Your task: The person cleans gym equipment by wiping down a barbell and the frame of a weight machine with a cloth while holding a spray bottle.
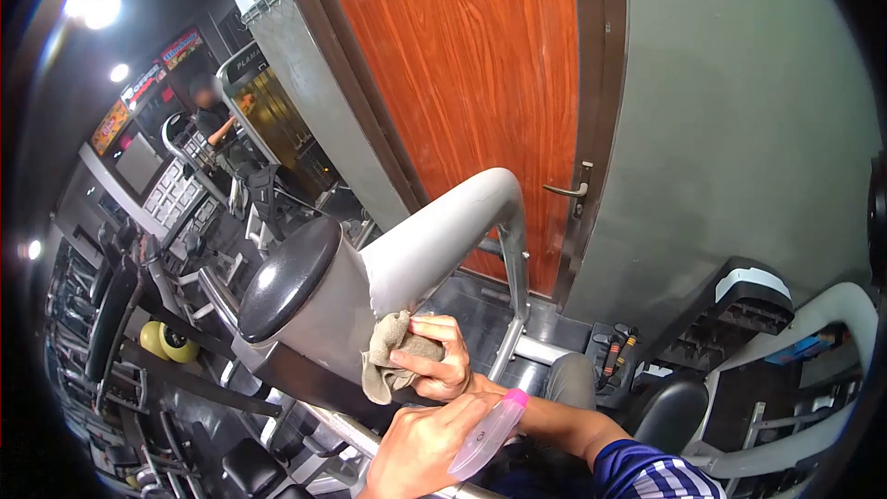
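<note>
My right hand [439,360] is closed around a crumpled grey-green cloth [393,356]. The cloth lies against the grey metal housing of a gym machine [337,323], just below its thick light-grey tube [443,231]. Lower down, my left hand [420,448] grips a translucent plastic bottle [485,444] with a pink top, which is tilted across my right wrist. Part of the bottle is hidden by the fingers. A rounded black pad [291,277] caps the housing to the left of the cloth.
Behind the machine are a wooden door [462,65] with a metal handle and a grey wall [739,111]. A black rack [730,314] and a curved light-grey frame [845,333] stand at right. More gym machines fill the left, where another person [217,125] stands farther back.
</note>
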A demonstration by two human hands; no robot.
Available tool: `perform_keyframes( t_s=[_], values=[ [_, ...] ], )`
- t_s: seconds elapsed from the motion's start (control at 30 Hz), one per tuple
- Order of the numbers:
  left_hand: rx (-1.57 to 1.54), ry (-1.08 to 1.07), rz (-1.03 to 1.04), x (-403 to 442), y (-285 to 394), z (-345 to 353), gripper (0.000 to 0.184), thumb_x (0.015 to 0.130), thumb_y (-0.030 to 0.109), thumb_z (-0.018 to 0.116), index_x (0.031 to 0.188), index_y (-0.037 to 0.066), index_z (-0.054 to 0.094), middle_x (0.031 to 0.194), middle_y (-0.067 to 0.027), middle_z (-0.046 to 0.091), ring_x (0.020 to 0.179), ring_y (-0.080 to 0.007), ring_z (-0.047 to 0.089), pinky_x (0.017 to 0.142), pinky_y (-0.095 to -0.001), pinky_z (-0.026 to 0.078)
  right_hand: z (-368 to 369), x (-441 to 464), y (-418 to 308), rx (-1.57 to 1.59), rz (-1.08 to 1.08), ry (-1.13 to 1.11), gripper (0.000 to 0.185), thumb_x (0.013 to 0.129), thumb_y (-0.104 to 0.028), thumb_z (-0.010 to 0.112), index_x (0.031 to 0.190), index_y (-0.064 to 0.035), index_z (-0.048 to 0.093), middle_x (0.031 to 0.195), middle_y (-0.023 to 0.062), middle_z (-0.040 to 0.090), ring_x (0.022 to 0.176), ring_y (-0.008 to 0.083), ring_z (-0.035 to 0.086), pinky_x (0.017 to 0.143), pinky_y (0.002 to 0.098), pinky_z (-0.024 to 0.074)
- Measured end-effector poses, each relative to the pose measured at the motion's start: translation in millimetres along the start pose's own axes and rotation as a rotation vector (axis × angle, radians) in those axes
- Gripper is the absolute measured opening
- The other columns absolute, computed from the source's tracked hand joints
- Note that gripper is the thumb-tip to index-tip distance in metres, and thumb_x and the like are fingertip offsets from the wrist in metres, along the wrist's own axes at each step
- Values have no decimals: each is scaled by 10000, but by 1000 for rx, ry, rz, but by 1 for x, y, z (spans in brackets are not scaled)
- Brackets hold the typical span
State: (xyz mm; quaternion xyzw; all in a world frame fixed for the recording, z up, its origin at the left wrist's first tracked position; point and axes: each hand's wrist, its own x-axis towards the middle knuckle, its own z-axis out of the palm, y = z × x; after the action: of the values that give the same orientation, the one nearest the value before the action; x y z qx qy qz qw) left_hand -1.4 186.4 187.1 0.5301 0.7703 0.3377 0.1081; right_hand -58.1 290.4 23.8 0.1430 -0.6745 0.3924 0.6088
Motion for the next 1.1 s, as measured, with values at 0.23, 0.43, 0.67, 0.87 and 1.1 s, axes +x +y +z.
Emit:
perform_keyframes(
  t_s=[0.23, 0.43, 0.67, 0.87, 1.1],
  values=[
    [-44, -15, -38, -1, 2, -3, 317, 785, 63, 672, 1100, 102, 669, 951, -140, 679, 823, -343, 671, 704, -367, 532, -15, -2, 26, -16, -71, -59, 609, 544, -63, 666, 1133, -211, 701, 1216, 143, 529, 1110, 326, 543, 924, 437, 469],
    [-79, -13, -37, -1, 1, -4, 292, 789, 48, 670, 1079, 85, 675, 974, -119, 691, 825, -321, 684, 711, -362, 536, -12, 5, 45, -114, 115, 158, 560, 566, -2, 785, 1102, -142, 703, 1197, 184, 544, 1025, 340, 588, 849, 385, 522],
    [-73, -31, -43, 1, 3, -5, 288, 792, 54, 673, 1078, 89, 679, 984, -109, 697, 831, -309, 688, 720, -358, 540, -18, 7, 37, -226, 208, 145, 666, 563, 10, 772, 1205, -73, 616, 1184, 207, 549, 1031, 366, 589, 876, 410, 505],
    [-36, 7, -29, 2, 4, 0, 297, 773, 98, 715, 1068, 92, 675, 941, -92, 697, 774, -290, 687, 669, -344, 546, -26, -4, 62, -178, 391, 196, 474, 783, -45, 664, 1235, 30, 545, 1146, 210, 565, 1028, 360, 595, 880, 408, 483],
    [-92, 10, -38, 1, 5, -5, 268, 804, 78, 671, 1071, 100, 680, 942, -126, 691, 795, -321, 681, 688, -368, 535, -41, 17, 100, -161, 756, 376, 459, 864, -132, 641, 1288, 7, 534, 1082, 131, 532, 1016, 246, 536, 916, 346, 425]
  ],
)
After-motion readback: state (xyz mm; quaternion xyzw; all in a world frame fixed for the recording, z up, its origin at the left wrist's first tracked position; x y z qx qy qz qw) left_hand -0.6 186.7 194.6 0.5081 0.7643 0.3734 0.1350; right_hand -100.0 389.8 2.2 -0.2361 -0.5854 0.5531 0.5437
